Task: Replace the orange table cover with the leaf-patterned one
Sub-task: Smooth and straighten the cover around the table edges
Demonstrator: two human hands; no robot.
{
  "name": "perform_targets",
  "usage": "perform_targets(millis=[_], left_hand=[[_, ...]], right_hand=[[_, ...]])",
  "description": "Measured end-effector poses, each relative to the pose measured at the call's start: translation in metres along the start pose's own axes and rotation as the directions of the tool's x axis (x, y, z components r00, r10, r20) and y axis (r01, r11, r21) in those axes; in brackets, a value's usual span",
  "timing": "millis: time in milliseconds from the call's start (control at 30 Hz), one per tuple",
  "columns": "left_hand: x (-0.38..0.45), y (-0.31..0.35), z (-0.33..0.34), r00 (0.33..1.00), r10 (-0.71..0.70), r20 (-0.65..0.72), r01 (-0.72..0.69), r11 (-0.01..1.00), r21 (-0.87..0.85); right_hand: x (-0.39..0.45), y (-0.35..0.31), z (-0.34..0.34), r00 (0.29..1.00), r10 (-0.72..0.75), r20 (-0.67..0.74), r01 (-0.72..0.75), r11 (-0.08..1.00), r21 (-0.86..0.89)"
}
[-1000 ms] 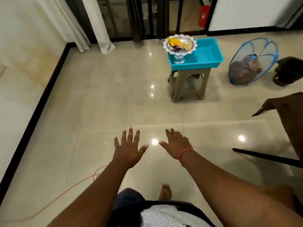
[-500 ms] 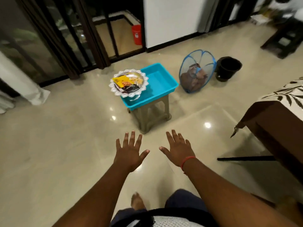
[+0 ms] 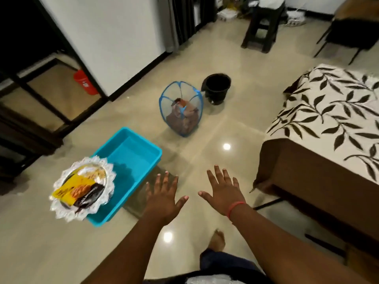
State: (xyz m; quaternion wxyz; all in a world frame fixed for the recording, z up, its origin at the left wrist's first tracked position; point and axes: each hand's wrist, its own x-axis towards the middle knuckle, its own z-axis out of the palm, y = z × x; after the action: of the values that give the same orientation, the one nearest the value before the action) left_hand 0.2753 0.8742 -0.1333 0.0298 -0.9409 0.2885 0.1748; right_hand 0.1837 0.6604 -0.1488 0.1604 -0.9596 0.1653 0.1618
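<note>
Both hands are held out empty over the floor, the left hand (image 3: 164, 199) and right hand (image 3: 224, 193) flat, fingers spread apart, nothing gripped. The leaf-patterned cover (image 3: 336, 117) is seen already draped over the table (image 3: 311, 181) at right, well apart from the hands. A crumpled brownish cloth, possibly the old cover, is bundled in the mesh basket (image 3: 181, 111), beside the black bucket (image 3: 217, 88). The swap looks essentially finished.

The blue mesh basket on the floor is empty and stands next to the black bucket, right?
Not quite. The head view shows the blue mesh basket is not empty: it holds crumpled brownish cloth. The rest is right: it stands on the floor next to the black bucket.
</note>
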Motion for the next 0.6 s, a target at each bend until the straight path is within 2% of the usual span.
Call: perform_targets(millis=[133, 367, 467, 600], left_hand=[[0.107, 0.047, -0.045, 0.992, 0.125, -0.003, -0.125, 0.992, 0.033], [0.257, 0.100, -0.091, 0.946, 0.323, 0.001, -0.321, 0.941, 0.109], [0.320, 0.130, -0.106, 0.893, 0.449, 0.023, -0.448, 0.885, 0.124], [0.394, 0.175, -0.133, 0.785, 0.616, 0.058, -0.617, 0.771, 0.158]], right_hand=[[0.060, 0.063, -0.057, 0.994, 0.096, -0.046, -0.096, 0.995, 0.008], [0.125, 0.136, -0.098, 0.945, 0.318, -0.080, -0.310, 0.946, 0.093], [0.151, 0.169, -0.113, 0.895, 0.435, -0.103, -0.422, 0.898, 0.128], [0.179, 0.203, -0.136, 0.796, 0.589, -0.139, -0.563, 0.805, 0.186]])
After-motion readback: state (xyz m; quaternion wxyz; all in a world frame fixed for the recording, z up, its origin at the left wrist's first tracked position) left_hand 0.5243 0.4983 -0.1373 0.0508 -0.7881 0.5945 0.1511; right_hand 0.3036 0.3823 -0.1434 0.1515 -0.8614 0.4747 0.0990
